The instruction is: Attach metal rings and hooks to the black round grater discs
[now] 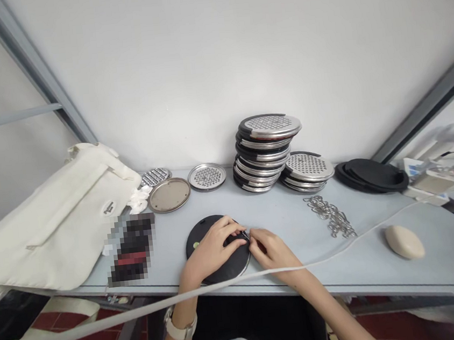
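A round black disc point(231, 267) with a thin metallic edge lies flat near the front of the table. Across its top rests my left hand point(215, 249), with thumb and fingers closed at the disc's right edge. My right hand point(273, 249) meets it there, its thumb and forefinger pinched together. A small shiny metal bit point(245, 234) shows between the fingertips of both hands; its shape is mostly hidden. To the right of my right hand is a loose heap of wire metal clips point(331, 216).
Stacked metal grater discs with black rims point(266, 155) stand by the wall, a lower stack point(308, 169) beside them. Black discs point(369, 174) lie at right. A white cable point(321, 260) crosses in front of my forearms. A cream bag point(65, 219) fills the left; a beige rounded object point(405, 241) sits right.
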`<action>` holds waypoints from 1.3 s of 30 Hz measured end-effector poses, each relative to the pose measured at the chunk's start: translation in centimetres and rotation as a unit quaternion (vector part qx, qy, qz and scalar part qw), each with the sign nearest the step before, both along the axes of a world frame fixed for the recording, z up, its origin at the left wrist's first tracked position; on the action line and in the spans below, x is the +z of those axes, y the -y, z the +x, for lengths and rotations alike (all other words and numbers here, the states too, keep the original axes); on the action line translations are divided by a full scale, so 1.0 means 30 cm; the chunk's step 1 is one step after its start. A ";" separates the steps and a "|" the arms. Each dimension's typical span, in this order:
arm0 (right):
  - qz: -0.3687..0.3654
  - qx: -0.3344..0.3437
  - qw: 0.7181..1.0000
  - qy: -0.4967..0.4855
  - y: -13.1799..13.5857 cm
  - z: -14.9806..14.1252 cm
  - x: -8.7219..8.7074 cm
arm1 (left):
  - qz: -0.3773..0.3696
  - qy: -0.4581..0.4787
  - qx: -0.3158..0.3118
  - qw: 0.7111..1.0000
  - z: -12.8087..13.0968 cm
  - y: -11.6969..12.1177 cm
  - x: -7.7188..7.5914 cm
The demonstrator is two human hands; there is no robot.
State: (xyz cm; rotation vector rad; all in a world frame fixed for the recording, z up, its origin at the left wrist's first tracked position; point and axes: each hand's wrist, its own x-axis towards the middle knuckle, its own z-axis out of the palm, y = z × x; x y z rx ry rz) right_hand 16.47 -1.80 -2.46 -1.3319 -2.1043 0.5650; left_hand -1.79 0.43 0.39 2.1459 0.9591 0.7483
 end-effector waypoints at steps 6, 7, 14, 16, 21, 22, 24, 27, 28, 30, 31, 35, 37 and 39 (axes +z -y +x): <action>-0.003 -0.001 1.000 0.000 0.004 -0.003 0.004 | 0.000 0.004 -0.003 1.000 0.001 0.002 0.007; -0.004 -0.001 1.000 -0.001 0.004 -0.003 0.003 | 0.000 0.004 -0.003 1.000 0.001 0.002 0.007; 0.004 -0.002 1.000 0.002 0.004 -0.005 -0.001 | -0.001 0.005 -0.006 1.000 0.002 0.003 0.009; 0.012 -0.005 1.000 0.005 0.004 -0.005 -0.002 | 0.000 0.005 -0.007 1.000 0.002 0.003 0.009; 0.021 -0.007 1.000 0.008 0.005 -0.006 -0.001 | 0.004 0.005 -0.006 1.000 0.003 0.002 0.006; 0.021 -0.008 1.000 0.009 0.005 -0.006 0.000 | 0.004 0.005 -0.006 1.000 0.003 0.002 0.006; 0.019 -0.008 1.000 0.011 0.005 -0.006 0.000 | 0.003 0.004 -0.005 1.000 0.002 0.002 0.005; 0.019 -0.010 1.000 0.009 0.005 -0.007 -0.002 | 0.002 0.004 -0.004 1.000 0.001 0.003 0.006; 0.019 -0.012 1.000 0.007 0.005 -0.007 -0.004 | 0.002 0.004 -0.004 1.000 0.001 0.003 0.006; 0.020 -0.017 1.000 0.004 0.005 -0.007 -0.006 | 0.000 0.003 -0.003 1.000 0.001 0.004 0.006; 0.020 -0.019 1.000 0.003 0.005 -0.008 -0.006 | -0.001 0.004 -0.003 1.000 0.001 0.003 0.006; 0.016 -0.019 1.000 -0.003 0.003 -0.008 -0.005 | 0.000 0.007 -0.004 1.000 0.001 0.001 0.004; 0.011 -0.023 1.000 -0.009 0.002 -0.007 -0.005 | 0.002 0.005 -0.005 1.000 0.001 0.001 0.003; 0.004 -0.031 0.999 -0.019 0.002 -0.005 -0.006 | 0.006 0.001 -0.003 1.000 0.001 0.002 0.004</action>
